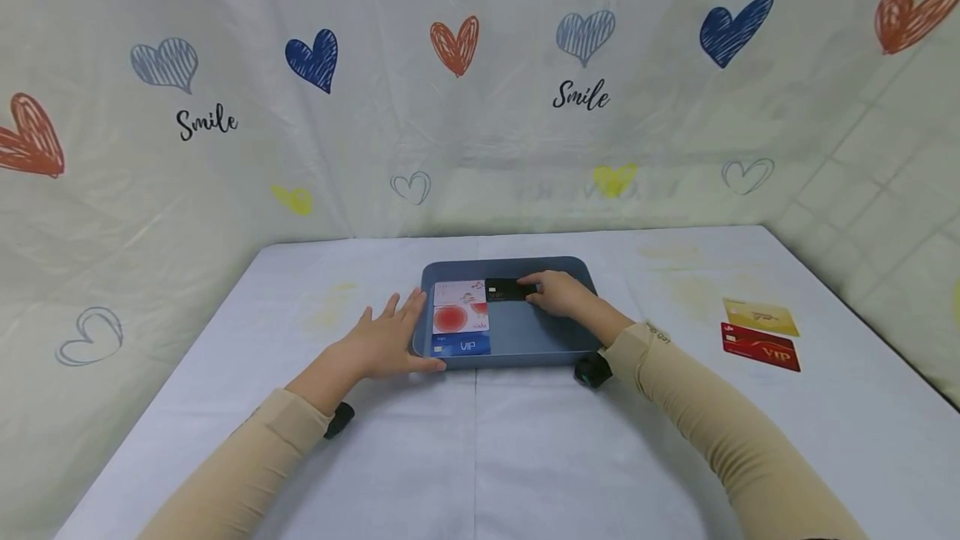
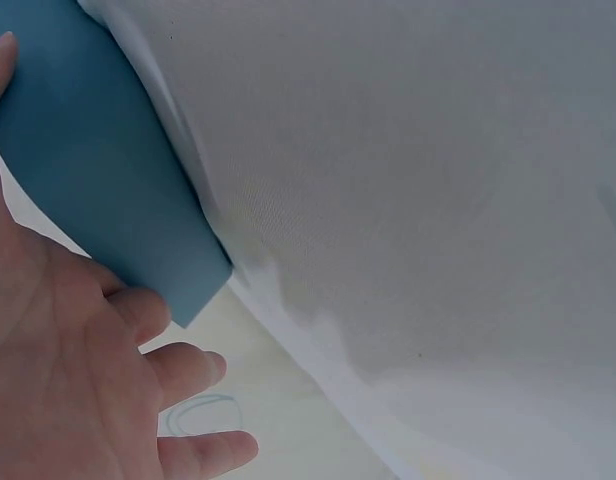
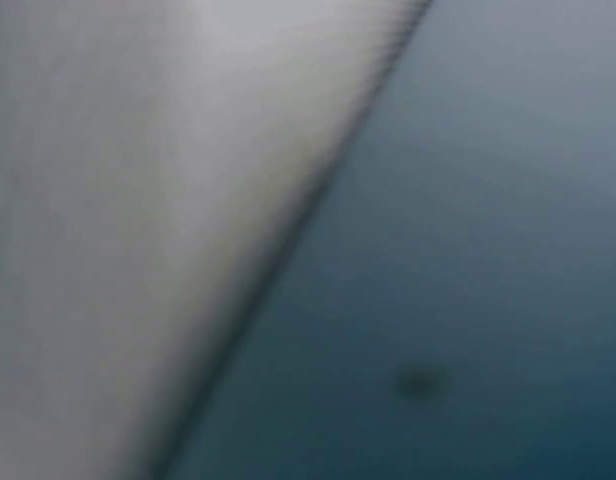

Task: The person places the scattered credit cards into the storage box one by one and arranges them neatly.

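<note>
Now | left hand [image 1: 384, 343] splayed, released, at left rim of tray [image 1: 525, 359] | right hand [image 1: 561, 293] touches black card [image 1: 504, 290], grip unclear | tray floor [image 1: 534, 333] shows rightward

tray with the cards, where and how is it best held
The tray is probably best gripped by its two short ends, from left and right at once: it lies lengthways across the table, has raised walls and holds flat cards, so keep it level.

Left grip [image 1: 384, 344] splayed, right grip [image 1: 561, 293] curled
</note>
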The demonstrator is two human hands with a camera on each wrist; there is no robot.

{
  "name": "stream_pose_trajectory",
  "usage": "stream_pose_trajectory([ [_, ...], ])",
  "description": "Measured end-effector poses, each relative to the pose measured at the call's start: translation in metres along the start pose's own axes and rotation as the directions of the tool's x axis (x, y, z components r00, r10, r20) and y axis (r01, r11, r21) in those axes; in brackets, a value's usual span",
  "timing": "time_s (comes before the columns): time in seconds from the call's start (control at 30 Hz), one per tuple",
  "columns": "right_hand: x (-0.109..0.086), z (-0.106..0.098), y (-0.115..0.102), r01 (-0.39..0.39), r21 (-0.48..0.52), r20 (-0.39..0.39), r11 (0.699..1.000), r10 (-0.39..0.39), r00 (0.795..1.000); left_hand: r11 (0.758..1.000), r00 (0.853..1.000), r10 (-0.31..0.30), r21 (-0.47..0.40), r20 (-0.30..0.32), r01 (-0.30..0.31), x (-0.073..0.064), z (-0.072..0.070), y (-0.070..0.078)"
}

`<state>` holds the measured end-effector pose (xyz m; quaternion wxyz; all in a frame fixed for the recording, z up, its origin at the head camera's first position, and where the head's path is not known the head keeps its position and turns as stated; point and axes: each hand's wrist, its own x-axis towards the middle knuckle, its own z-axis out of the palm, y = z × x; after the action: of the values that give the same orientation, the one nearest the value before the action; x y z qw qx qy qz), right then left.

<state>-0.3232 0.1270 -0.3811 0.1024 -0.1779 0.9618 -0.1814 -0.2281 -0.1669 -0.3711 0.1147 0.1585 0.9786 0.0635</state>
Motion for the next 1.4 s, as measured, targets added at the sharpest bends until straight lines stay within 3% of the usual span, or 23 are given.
stream_pose_trajectory([
  [0.43,-0.007,-0.006,0.002,0.025,0.091,-0.003,0.995,-0.025,1.0,1.0,1.0,0.007,0.006,0.009,-0.007,-0.001,-0.001,0.001],
  [0.6,-0.017,-0.012,0.003,0.083,0.124,-0.088,0.989,-0.072,0.993,1.0,1.0,0.003,-0.006,0.01,-0.003,-0.002,-0.001,0.003],
  [0.7,-0.023,-0.017,0.003,0.118,0.168,-0.129,0.979,-0.096,0.987,1.0,1.0,0.005,-0.007,0.008,-0.005,-0.002,-0.001,0.003],
  [1.0,-0.045,-0.036,0.007,0.151,0.306,-0.129,0.94,-0.116,0.985,1.0,1.0,0.013,0.023,0.009,-0.013,-0.001,0.0,0.0],
  [1.4,-0.073,-0.062,0.04,0.183,0.39,-0.207,0.902,-0.108,0.972,1.0,1.0,0.005,0.011,0.007,-0.005,-0.001,0.001,0.0],
])
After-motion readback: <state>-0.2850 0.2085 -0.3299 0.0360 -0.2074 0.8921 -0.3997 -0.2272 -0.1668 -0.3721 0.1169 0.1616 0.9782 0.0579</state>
